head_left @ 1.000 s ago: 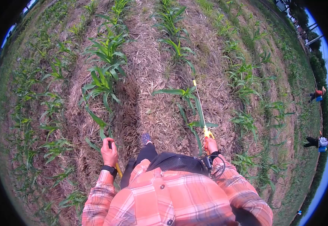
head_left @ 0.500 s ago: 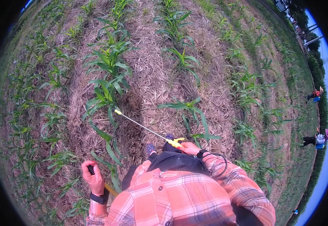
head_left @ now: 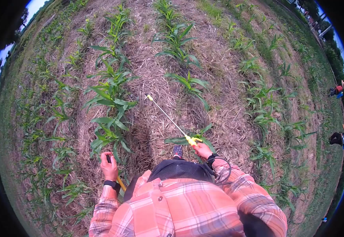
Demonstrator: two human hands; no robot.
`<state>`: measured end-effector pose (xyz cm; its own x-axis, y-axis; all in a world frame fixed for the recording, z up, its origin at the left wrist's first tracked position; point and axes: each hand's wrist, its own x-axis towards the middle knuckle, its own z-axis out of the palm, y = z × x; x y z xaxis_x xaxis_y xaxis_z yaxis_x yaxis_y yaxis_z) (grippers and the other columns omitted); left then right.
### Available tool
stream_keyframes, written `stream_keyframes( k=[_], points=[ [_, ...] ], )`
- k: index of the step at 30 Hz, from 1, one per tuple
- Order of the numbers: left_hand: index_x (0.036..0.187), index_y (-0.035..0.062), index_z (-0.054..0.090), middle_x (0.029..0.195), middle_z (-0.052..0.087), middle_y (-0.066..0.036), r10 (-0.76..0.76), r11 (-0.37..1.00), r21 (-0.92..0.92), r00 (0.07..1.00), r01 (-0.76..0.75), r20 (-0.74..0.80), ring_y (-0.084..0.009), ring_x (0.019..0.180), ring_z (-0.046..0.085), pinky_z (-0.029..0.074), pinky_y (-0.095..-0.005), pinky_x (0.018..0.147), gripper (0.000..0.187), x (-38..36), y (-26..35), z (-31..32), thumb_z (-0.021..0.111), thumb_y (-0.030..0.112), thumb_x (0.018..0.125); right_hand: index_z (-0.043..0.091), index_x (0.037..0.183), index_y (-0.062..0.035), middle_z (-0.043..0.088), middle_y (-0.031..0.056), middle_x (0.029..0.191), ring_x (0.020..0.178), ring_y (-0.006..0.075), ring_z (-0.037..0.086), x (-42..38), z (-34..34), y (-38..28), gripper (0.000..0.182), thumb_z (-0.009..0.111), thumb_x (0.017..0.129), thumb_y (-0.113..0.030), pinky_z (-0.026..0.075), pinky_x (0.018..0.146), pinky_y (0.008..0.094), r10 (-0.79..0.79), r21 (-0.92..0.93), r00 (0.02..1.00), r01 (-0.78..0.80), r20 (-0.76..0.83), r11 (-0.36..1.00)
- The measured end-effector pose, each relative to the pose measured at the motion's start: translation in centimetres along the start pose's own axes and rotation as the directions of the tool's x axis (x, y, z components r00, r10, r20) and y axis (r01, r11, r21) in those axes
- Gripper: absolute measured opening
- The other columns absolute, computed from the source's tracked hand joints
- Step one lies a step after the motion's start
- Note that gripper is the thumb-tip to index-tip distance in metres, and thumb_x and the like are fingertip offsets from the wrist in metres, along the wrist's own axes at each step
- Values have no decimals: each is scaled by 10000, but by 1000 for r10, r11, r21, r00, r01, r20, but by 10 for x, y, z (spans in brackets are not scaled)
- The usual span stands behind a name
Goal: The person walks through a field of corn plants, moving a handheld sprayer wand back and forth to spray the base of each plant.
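Observation:
My right hand (head_left: 203, 150) is closed round the handle of a spray wand (head_left: 168, 117). The wand has a yellow trigger grip, a thin pale tube and a yellow nozzle that points forward and left over straw between two plant rows. A dark hose (head_left: 228, 173) loops by my right wrist. At lower left, my left hand (head_left: 109, 170) is wrapped round the black grip of a yellow pump lever (head_left: 121, 184). Just ahead of that hand stand leafy corn plants (head_left: 108, 133). Another corn plant (head_left: 205, 138) is partly behind the wand's grip.
Rows of young corn (head_left: 176, 41) run forward on both sides, with dry straw (head_left: 227, 118) between them. One of my shoes (head_left: 178, 151) shows in front of my body. Far right, two people (head_left: 339, 138) (head_left: 337, 90) with blue packs are in the field.
The wand's nozzle has swung right and forward, away from the left corn row. My left hand with the lever has moved forward and right. The plants have shifted in view.

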<state>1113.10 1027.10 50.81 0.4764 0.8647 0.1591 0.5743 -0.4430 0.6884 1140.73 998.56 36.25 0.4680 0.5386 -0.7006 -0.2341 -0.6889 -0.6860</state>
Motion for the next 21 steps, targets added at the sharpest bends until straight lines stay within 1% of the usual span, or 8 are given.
stream_keyframes(
  k=[1, 5, 7, 9, 13, 15, 18, 21],
  points=[
    [829, 49, 459, 671, 480, -55, 43, 999, 25, 999, -43, 1, -159, 565, 483, 391, -272, 538, 88, 9, 7, 9, 458, 17, 747, 479, 731, -84, 466, -18, 543, 376, 70, 398, 4, -15, -2, 252, 467, 812, -323, 297, 322, 217, 78, 129, 997, -77, -1, 989],
    [825, 43, 457, 677, 477, -45, -73, 991, -106, 996, 77, 44, -142, 565, 468, 391, -264, 542, 74, 30, 22, 16, 461, 13, 758, 470, 727, -78, 453, -12, 530, 368, 63, 387, 20, -62, -11, 264, 440, 825, -321, 311, 305, 209, 102, 360, 983, -41, -153, 932],
    [831, 41, 458, 688, 466, -23, 39, 996, -77, 999, -39, -6, -98, 561, 436, 371, -228, 521, 71, 41, 45, 7, 475, 16, 767, 478, 762, -67, 450, -7, 538, 370, 66, 389, 28, -83, -5, 274, 437, 827, -329, 318, 307, 211, 96, 422, 970, 7, -222, 907],
    [838, 41, 458, 682, 446, -6, -83, 977, -194, 996, 85, 22, -72, 559, 407, 353, -209, 513, 70, 42, 57, -12, 477, 19, 774, 488, 792, -52, 450, 2, 543, 374, 68, 392, 34, -101, -2, 285, 437, 827, -330, 321, 308, 210, 147, 483, 943, 16, -298, 875],
    [847, 40, 456, 676, 430, 2, -141, 969, -212, 989, 129, -39, -62, 558, 386, 339, -193, 508, 73, 53, 68, -37, 477, 22, 780, 490, 780, -50, 438, 2, 539, 361, 73, 377, 41, -126, -2, 248, 431, 829, -287, 302, 302, 206, 226, 550, 884, 42, -410, 834],
    [855, 41, 457, 674, 433, 3, -57, 983, -178, 995, 42, -80, -63, 551, 387, 339, -195, 500, 74, 73, 67, -28, 472, 27, 783, 481, 773, -47, 420, 3, 523, 355, 83, 375, 50, -133, -6, 252, 431, 825, -288, 303, 299, 217, 287, 582, 873, -4, -395, 813],
    [855, 47, 459, 643, 450, -56, -38, 998, -41, 999, 39, 9, -130, 531, 441, 359, -260, 487, 84, 121, 53, 13, 475, 40, 772, 477, 761, -50, 418, 4, 521, 356, 86, 375, 69, -131, -21, 250, 432, 822, -288, 305, 303, 222, 271, 539, 849, 19, -454, 842],
    [839, 43, 457, 651, 463, -85, -16, 995, -100, 998, 22, 62, -186, 540, 469, 377, -290, 511, 94, 162, 20, 60, 474, 22, 749, 475, 748, -48, 426, 7, 517, 354, 93, 374, 89, -123, -43, 249, 441, 818, -284, 307, 305, 221, 310, 563, 875, -53, -371, 825]
  ],
)
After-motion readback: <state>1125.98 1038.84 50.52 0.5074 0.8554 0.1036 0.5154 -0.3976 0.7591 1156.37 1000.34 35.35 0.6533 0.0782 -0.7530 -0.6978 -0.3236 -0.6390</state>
